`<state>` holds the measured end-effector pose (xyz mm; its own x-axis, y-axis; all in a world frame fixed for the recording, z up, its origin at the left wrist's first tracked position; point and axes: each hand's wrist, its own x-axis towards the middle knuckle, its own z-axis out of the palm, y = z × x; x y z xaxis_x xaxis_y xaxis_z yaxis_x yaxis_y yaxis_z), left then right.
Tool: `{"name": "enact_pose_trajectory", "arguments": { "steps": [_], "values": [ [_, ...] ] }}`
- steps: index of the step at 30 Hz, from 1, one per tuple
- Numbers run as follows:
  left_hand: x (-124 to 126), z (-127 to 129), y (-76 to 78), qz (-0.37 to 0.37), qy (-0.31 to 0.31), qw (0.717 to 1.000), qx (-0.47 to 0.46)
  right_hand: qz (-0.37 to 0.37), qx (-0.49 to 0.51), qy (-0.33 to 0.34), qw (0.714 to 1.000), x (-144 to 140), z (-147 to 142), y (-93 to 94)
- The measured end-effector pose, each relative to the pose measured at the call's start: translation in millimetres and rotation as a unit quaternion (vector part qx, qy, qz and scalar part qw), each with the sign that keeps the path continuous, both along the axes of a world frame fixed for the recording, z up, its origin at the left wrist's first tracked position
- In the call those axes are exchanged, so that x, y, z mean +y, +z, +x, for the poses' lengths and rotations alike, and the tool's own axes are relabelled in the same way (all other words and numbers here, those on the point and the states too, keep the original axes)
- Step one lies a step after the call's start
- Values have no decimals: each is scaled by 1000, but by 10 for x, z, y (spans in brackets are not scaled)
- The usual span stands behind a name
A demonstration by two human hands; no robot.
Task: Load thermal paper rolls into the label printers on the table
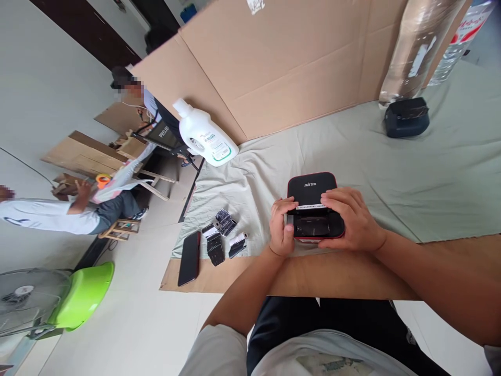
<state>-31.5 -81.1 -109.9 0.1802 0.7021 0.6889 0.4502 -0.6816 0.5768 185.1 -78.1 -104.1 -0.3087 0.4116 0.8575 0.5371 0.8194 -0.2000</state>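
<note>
A small black receipt printer (312, 183) with red edging stands on the cloth near the table's front edge, its lid swung up and back. The open paper bay (313, 225) faces me; whether anything lies inside is hard to tell. My left hand (282, 228) is closed round the printer's left side, thumb by the bay and fingertips at the lid. Around the right side wraps my right hand (354, 219), its fingers reaching the lid's edge and its thumb along the front. Left of the printer lie several small paper rolls (225, 222) with dark wrapping and a black phone (189, 258).
A white detergent jug (209, 137) leans by the cardboard wall (297, 62). At the back right sit a dark device (407, 117), a wrapped roll (417, 52) and a water bottle (456, 49). Two people work to the left, beyond a green basin (88, 295) and a fan (27, 297).
</note>
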Motion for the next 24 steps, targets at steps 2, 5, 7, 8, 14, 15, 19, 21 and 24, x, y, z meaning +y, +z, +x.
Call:
{"name": "enact_pose_trajectory", "arguments": {
  "steps": [2,5,7,8,14,15,19,21,24],
  "values": [
    [-2,47,-55,20,2,999,-32,-7,-4,-1,1000,3,-9,0],
    [-4,77,-93,42,-1,998,-50,-13,-5,-14,1000,-15,-9,11],
    [-9,74,-100,51,1,998,-47,-16,-5,-18,1000,-29,-1,13],
    [-12,70,-101,53,5,997,-49,-17,-7,-18,1000,-34,4,11],
    [-26,95,-109,51,1,996,-79,-58,-23,-31,998,-32,20,-25],
    [-29,103,-120,45,-6,995,-83,-61,-21,-28,998,-26,21,-30],
    [-35,93,-204,27,7,994,-105,-53,20,40,998,26,49,-51],
    [-26,50,-259,-11,41,991,-124,-80,70,53,993,72,79,-84],
    [9,-29,-325,-153,28,970,-189,-175,157,-46,971,163,119,-178]
  ]
}}
